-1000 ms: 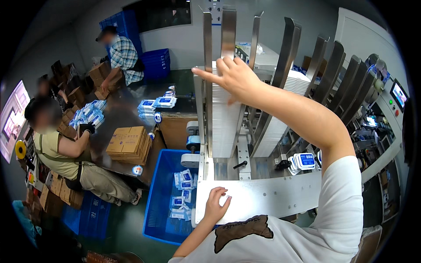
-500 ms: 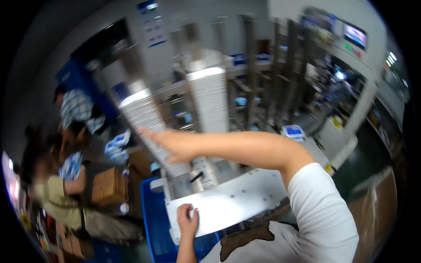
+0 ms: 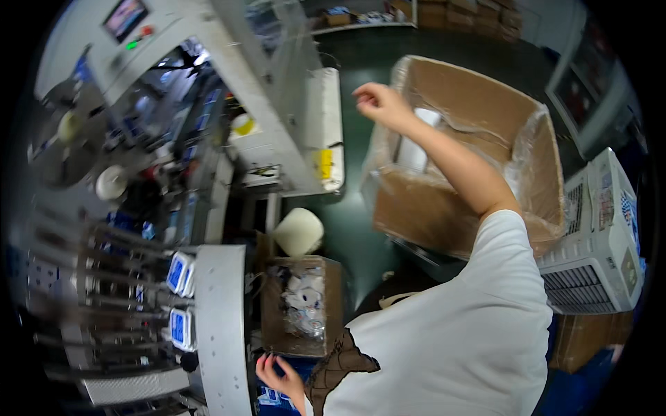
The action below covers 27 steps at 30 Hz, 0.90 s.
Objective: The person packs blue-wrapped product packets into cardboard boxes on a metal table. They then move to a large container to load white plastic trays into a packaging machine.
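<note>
My right hand (image 3: 383,108) is raised over the far-left rim of a large cardboard box (image 3: 444,211), its fingers loosely bent with a gap between them and nothing visible in them. Inside the box, partly behind my forearm, a white block-shaped stack (image 3: 415,154) stands by the left wall on clear plastic lining. Low in the view, my left hand (image 3: 281,378) hovers with fingers apart beside the edge of a silver metal plate (image 3: 222,326). Blue-and-white packs (image 3: 270,396) lie below that hand.
A smaller carton (image 3: 336,291) of crumpled white and clear waste stands near a cream roll (image 3: 298,231). Metal uprights hold blue-and-white packs (image 3: 182,329) and a white stack (image 3: 135,387). A machine frame (image 3: 257,104) rises ahead; a white air cooler (image 3: 590,243) stands at right.
My view has swung right, from the metal uprights to the large cardboard box. My right hand has left the white stack and now hangs over the box. My left hand stays near the metal plate.
</note>
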Motion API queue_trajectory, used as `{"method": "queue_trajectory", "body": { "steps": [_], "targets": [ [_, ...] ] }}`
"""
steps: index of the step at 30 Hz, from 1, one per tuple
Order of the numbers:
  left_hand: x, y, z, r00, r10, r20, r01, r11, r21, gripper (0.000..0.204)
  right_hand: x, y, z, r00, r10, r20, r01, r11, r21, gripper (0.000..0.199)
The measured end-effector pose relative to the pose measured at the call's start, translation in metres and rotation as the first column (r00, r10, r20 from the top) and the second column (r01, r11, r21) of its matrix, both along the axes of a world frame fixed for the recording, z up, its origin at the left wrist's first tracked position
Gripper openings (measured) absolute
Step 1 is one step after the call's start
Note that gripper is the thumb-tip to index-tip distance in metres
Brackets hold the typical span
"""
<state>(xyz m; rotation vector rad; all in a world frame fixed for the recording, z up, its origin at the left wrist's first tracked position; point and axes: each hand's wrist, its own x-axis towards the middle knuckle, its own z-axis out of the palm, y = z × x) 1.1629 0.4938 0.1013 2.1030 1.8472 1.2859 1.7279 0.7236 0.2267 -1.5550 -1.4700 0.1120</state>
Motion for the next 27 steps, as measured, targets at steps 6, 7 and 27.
{"method": "queue_trajectory", "body": {
  "steps": [6,7,27],
  "targets": [
    [0.128,0.035,0.009,0.93,-0.364,-0.045,0.349,0.917,-0.193,0.021,0.174,-0.091,-0.154,0.931,-0.2,0.304,0.353,0.702,-0.619,0.043],
    [0.147,0.037,0.012,0.94,-0.341,-0.026,0.326,0.916,-0.233,0.022,0.171,-0.101,-0.18,0.933,-0.133,0.334,0.338,0.637,-0.693,0.049],
    [0.239,0.027,0.037,0.922,-0.282,-0.264,0.174,0.914,-0.367,0.021,0.12,-0.086,-0.323,0.772,0.288,0.567,0.008,0.887,-0.461,0.043]
  ]
}}
